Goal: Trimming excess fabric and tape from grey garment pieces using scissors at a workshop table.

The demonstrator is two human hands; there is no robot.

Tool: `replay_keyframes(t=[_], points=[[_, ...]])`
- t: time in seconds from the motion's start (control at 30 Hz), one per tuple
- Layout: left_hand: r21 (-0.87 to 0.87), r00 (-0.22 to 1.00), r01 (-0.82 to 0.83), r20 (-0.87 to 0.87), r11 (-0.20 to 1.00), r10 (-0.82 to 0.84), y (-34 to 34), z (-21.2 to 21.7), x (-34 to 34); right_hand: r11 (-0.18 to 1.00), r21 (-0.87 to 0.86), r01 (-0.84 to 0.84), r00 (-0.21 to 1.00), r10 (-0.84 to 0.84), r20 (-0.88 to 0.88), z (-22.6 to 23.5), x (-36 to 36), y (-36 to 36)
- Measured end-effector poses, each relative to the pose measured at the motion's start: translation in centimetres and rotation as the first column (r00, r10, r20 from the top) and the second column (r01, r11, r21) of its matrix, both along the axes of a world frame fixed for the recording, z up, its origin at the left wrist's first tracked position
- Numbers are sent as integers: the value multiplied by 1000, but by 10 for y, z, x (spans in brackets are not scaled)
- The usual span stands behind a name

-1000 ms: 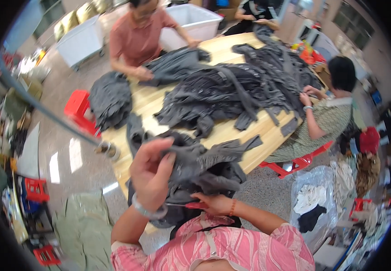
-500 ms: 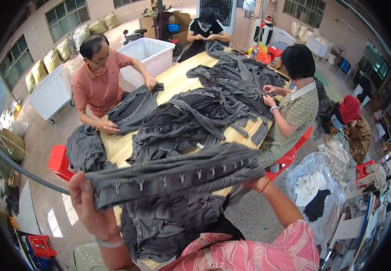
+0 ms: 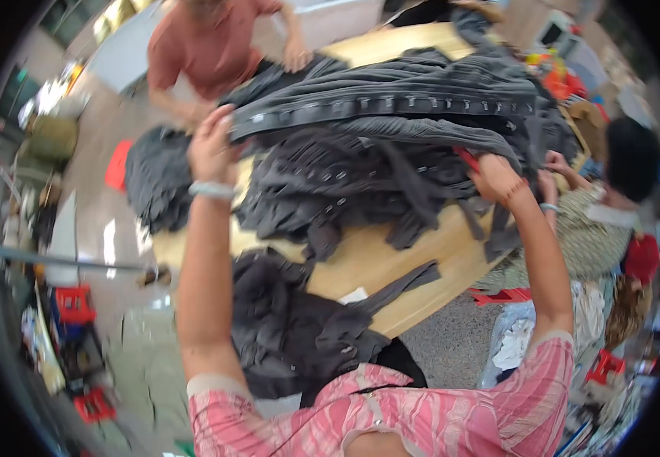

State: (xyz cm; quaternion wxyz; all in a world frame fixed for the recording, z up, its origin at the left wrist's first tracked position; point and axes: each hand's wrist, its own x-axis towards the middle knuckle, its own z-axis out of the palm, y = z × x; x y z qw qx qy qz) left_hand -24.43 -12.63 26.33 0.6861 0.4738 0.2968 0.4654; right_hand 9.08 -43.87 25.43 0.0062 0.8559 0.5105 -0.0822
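Note:
A dark grey garment (image 3: 307, 114) with a row of metal fasteners along its band stretches between my two raised hands, over the far part of the table. My left hand (image 3: 212, 152) is closed on its left end, thumb on top. Under the right part of the cloth, my right hand (image 3: 495, 181) is closed, its fingertips partly hidden by the fabric. A small red thing (image 3: 467, 158) shows beside those fingers; its kind is unclear. Below the held garment lies a heap of similar grey garments (image 3: 307, 171), and more dark cloth (image 3: 292, 327) hangs near my body.
A wooden table (image 3: 391, 274) carries the clothes. A person in a salmon shirt (image 3: 208, 46) stands at the far left; another in a patterned top (image 3: 589, 236) sits at the right. Folded grey garments (image 3: 162, 179) are stacked on the left, beside a red stool (image 3: 119, 164).
Both my hands have moved up and away from me, carrying the garment from near my body to above the far heap. The view has tilted downward, showing more of my arms.

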Motion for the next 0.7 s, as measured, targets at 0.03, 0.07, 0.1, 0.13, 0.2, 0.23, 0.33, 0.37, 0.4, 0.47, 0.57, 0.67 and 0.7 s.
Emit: replay_keyframes(t=[0.03,0.07,0.1,0.13,0.2,0.23,0.33,0.37,0.4,0.47,0.57,0.67,0.7], points=[[-44,995,-1,-97,999,-4,9,-32,6,999,-31,-11,1000,10,-9,-37,9,-12],[-146,987,2,-162,989,-26,14,-63,-1,993,46,-106,994,105,12,-73,2,-25],[-215,985,4,-169,977,-42,3,-82,-1,995,42,-88,996,88,4,-97,-8,-40],[-210,976,-2,-213,978,-43,-2,-103,-27,999,-51,13,990,-20,-141,-98,-35,-38],[-170,941,-50,-338,984,-11,-32,-116,-76,998,36,43,994,-39,-100,-130,-60,-62],[-155,925,-81,-381,985,16,-46,-123,-104,996,47,81,978,-70,-195,-132,-73,-66],[-41,806,-210,-573,977,149,-87,-138,-198,997,77,27,931,4,-365,-152,-103,-87],[26,715,-229,-674,973,187,-99,-156,-242,996,93,18,907,23,-421,-153,-118,-87],[96,610,-237,-760,967,225,-113,-174,-276,990,140,-4,847,78,-526,-157,-131,-83],[20,634,-292,-745,956,209,-146,-191,-303,990,129,-50,799,117,-590,-157,-161,-67],[112,551,-189,-811,976,200,-179,-206,-304,985,88,-146,734,167,-658,-153,-212,-26],[324,487,-91,-810,941,326,-185,-200,-279,984,80,-162,705,172,-688,-141,-269,24],[414,447,-41,-806,909,387,-186,-200,-274,989,109,-98,656,146,-741,-136,-288,40]])
